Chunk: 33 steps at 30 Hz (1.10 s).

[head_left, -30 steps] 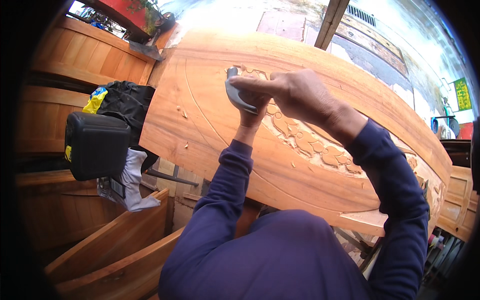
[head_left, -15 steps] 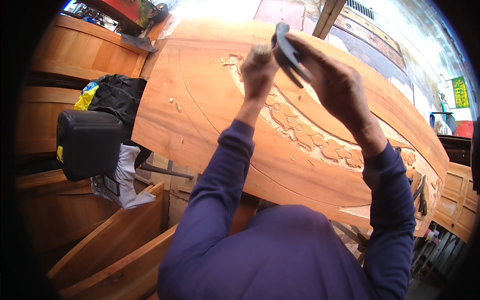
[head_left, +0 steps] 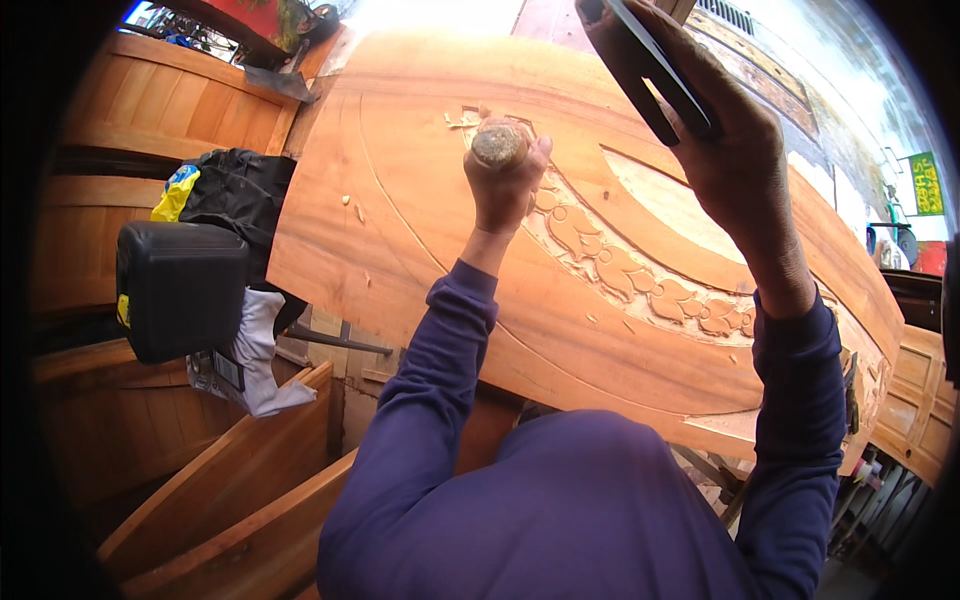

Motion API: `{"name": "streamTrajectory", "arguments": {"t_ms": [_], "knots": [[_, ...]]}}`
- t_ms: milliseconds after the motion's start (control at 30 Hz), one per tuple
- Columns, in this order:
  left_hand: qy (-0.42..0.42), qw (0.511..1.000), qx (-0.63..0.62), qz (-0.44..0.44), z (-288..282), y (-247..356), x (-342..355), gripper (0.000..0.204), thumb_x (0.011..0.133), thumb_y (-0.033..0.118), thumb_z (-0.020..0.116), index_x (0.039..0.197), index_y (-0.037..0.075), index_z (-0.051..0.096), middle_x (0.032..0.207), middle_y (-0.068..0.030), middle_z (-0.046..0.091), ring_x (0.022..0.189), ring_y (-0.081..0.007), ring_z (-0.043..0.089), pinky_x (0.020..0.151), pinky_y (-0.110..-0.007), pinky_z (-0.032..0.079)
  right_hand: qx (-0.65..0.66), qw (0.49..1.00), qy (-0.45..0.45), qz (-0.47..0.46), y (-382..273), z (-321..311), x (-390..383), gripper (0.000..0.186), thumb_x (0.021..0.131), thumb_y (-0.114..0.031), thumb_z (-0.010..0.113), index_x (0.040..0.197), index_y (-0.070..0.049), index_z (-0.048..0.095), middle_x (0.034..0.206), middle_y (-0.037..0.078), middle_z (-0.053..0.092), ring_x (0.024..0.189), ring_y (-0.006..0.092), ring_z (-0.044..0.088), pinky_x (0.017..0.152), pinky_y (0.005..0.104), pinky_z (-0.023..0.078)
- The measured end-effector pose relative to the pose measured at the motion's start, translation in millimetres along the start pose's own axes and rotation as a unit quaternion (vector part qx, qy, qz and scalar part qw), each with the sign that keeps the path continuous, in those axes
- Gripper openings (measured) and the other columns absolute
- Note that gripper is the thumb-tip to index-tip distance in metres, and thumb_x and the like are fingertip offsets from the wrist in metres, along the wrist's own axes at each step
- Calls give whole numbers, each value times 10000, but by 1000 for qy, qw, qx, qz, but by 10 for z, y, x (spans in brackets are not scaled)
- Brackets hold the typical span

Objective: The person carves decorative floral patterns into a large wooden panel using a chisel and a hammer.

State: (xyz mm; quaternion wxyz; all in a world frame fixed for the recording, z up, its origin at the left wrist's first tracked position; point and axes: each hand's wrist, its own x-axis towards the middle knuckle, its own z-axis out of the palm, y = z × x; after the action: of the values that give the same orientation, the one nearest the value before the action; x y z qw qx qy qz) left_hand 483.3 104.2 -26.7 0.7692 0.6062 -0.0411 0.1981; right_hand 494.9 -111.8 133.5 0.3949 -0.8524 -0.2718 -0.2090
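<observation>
- Hammer point(head_left: 626, 70) is raised, grasped by the right hand point(head_left: 738, 155).
- Left hand point(head_left: 503, 200) clenches a round-ended handle point(head_left: 499, 146) over the carved wooden panel point(head_left: 420, 200).
- Wood chips point(head_left: 360, 213) lie on it.

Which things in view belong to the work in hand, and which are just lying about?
In use:
round-ended handle, in the left hand
claw hammer, in the right hand
carved wooden panel

Apparently lying about:
black case
yellow packet
grey cloth
</observation>
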Motion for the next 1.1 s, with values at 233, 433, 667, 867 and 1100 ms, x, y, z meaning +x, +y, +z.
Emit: {"name": "streamTrajectory", "arguments": {"t_ms": [233, 433, 667, 867, 1100], "knots": [[1, 997, 32, 70, -249, -182, -181, 237, 915, 16, 731, 988, 83, 516, 766, 14, 524, 526, -74, 516, 465, -245, 433, 4, 998, 26, -64, -263, 0, 197, 557, 948, 9, 733, 1478, -120, 621, 1377, 121, 713, 1265, 220, 686, 1036, 335, 552], [-18, 999, -16, -35, 21, 102, -7, 174, 843, -15, 770, 814, 42, 609, 762, 0, 590, 676, -85, 562, 622, -263, 472, 60, 985, -19, -160, -100, 15, 343, 633, 948, -70, 769, 1533, -47, 528, 1419, 162, 674, 1090, 205, 736, 890, 306, 615], [-16, 999, 3, -33, -103, 52, -56, 189, 817, -52, 754, 767, 39, 597, 785, -11, 592, 694, -104, 556, 641, -282, 468, -53, 988, 40, -139, -232, 14, 192, 485, 969, -132, 772, 1437, -100, 649, 1322, 128, 733, 1202, 224, 716, 981, 335, 593], [-4, 998, -43, -39, -168, -48, -123, 201, 820, -57, 745, 779, 59, 587, 806, 3, 578, 714, -91, 548, 653, -283, 465, -83, 975, 85, -189, -435, -173, 603, 496, 990, -13, 686, 1468, -27, 556, 1288, 130, 686, 1074, 227, 715, 917, 317, 595], [-36, 991, 108, 75, -187, -151, -169, 194, 815, 12, 804, 935, 32, 654, 851, -17, 655, 779, -134, 648, 736, -313, 547, -144, 940, -261, -168, -89, 546, -45, 672, 950, -48, 626, 1546, -344, 534, 755, 36, 627, 641, 174, 651, 514, 338, 518]]}}
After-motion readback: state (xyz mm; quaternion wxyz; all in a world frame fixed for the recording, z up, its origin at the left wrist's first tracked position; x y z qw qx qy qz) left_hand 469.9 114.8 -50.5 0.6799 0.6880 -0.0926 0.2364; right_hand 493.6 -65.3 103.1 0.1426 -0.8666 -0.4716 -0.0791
